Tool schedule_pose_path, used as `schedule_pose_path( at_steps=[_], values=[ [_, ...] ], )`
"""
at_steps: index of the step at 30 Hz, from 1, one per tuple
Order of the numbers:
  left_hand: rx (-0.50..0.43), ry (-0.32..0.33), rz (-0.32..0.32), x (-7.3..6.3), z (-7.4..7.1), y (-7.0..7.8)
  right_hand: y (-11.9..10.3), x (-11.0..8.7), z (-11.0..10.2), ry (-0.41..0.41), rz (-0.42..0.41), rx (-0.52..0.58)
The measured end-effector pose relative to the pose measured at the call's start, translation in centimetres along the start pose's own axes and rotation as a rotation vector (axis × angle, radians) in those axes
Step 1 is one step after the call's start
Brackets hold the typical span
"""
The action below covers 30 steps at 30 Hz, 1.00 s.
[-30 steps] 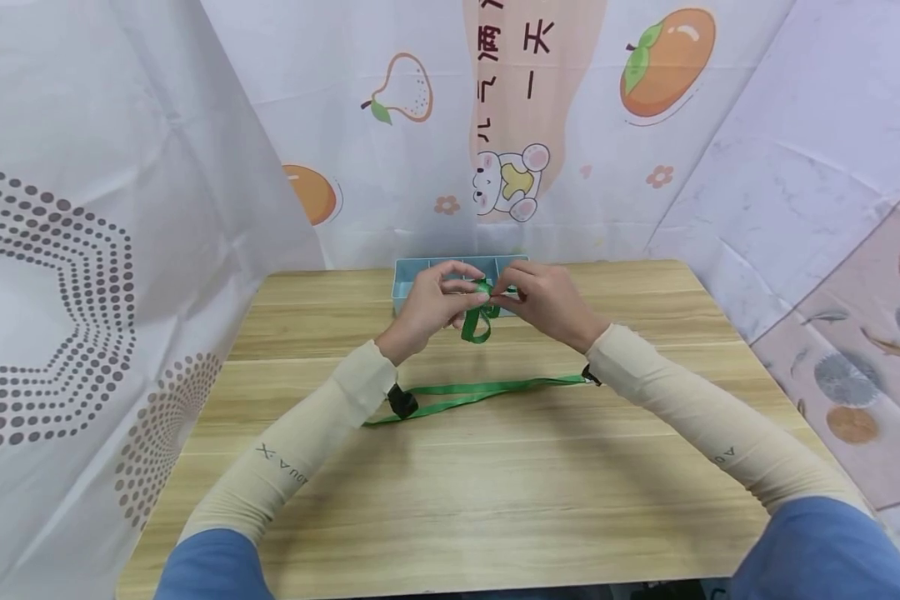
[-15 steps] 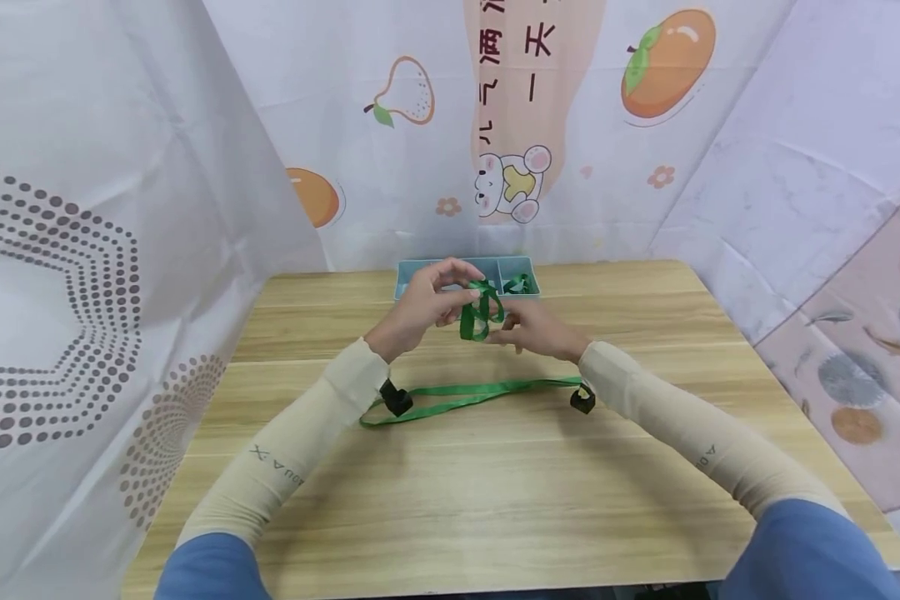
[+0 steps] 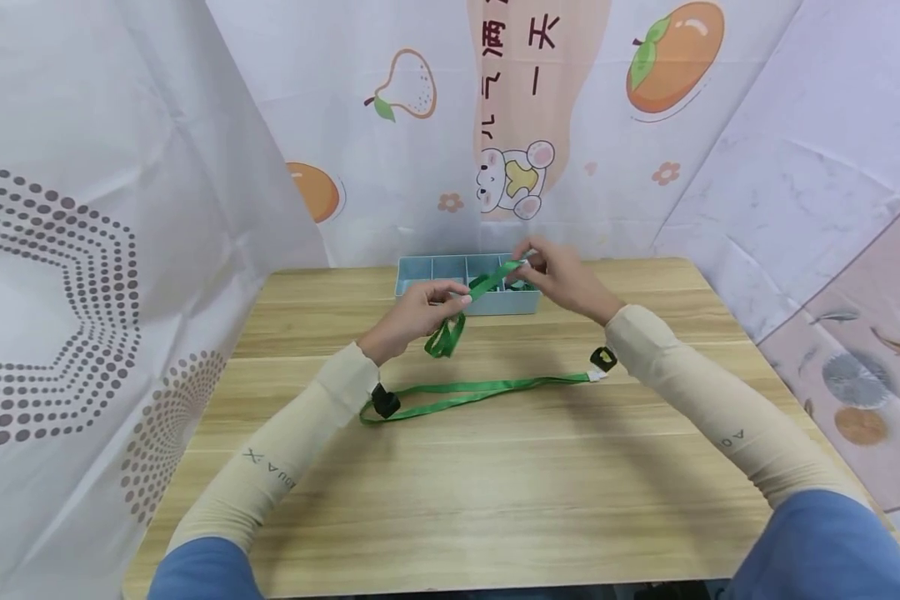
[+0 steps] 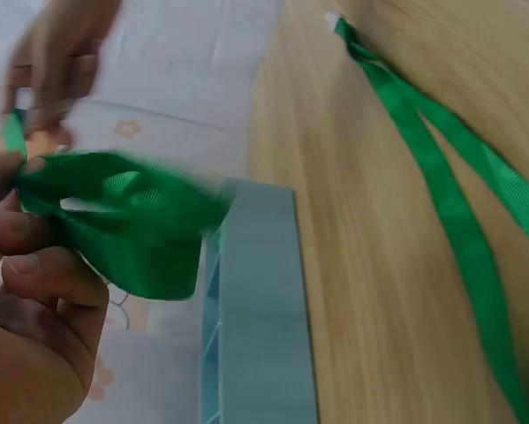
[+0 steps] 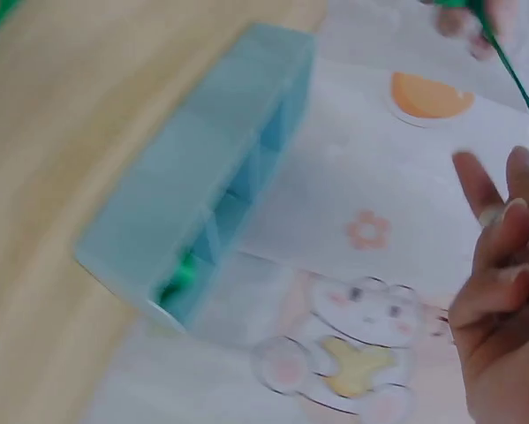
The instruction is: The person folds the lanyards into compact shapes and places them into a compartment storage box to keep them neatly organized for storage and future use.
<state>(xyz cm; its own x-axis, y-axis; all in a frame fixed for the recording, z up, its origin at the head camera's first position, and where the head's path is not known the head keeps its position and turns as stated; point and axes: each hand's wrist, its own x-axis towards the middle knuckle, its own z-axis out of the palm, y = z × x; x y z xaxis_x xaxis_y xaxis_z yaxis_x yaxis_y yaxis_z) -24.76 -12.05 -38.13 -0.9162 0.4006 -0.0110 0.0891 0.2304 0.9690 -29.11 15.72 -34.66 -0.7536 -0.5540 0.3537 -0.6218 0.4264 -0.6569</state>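
A green lanyard [image 3: 489, 282] is stretched in the air between the two hands, over the front of the blue box. My left hand [image 3: 414, 317] pinches it between thumb and fingers, with folded loops [image 3: 446, 336] hanging below. At the upper right, my right hand [image 3: 561, 273] pinches the lanyard's other end. In the left wrist view the bunched green lanyard [image 4: 149, 221] is blurred beside the left fingers. From the right wrist a thin taut green strand [image 5: 516, 79] runs down to the right hand [image 5: 502, 300].
Behind the hands stands a light blue divided box [image 3: 504, 305], with green pieces [image 3: 519, 286] in its right compartment. A second green lanyard [image 3: 487, 388] with a white end lies across the wooden table [image 3: 450, 508]. A printed cloth [image 3: 420, 167] hangs behind.
The right hand has gone from beneath the loops to up and right, drawing a length of lanyard straight. The left hand has dropped slightly, still pinching the loops.
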Motion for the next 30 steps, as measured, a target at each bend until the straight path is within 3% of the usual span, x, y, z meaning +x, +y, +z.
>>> schedule_pose_path(
  at_steps=[6, 12, 17, 19, 22, 26, 30],
  values=[
    [-0.011, 0.013, 0.031, 0.0, 0.5, -0.8, -2.4, 1.3, -1.8, 0.208, -0.161, -0.196],
    [-0.001, -0.078, 0.032, 0.1, 1.2, -1.2, -4.0, 2.1, -2.9, 0.331, -0.122, -0.216],
    [0.038, -0.166, 0.059, 0.4, 2.2, -1.3, -4.7, 2.3, -3.6, 0.369, -0.108, -0.208],
    [0.072, -0.153, 0.075, 0.6, 2.5, -1.2, -5.0, 2.3, -3.7, 0.364, -0.124, -0.196],
    [0.111, -0.079, 0.083, 1.1, 3.0, -0.9, -5.7, 2.3, -3.9, 0.359, -0.164, -0.179],
    [0.081, 0.005, 0.132, 1.7, 3.6, -0.3, -6.9, 2.4, -4.1, 0.361, -0.226, -0.168],
    [0.041, 0.027, 0.207, 1.9, 4.1, 0.0, -8.0, 2.7, -4.7, 0.369, -0.274, -0.183]
  ],
)
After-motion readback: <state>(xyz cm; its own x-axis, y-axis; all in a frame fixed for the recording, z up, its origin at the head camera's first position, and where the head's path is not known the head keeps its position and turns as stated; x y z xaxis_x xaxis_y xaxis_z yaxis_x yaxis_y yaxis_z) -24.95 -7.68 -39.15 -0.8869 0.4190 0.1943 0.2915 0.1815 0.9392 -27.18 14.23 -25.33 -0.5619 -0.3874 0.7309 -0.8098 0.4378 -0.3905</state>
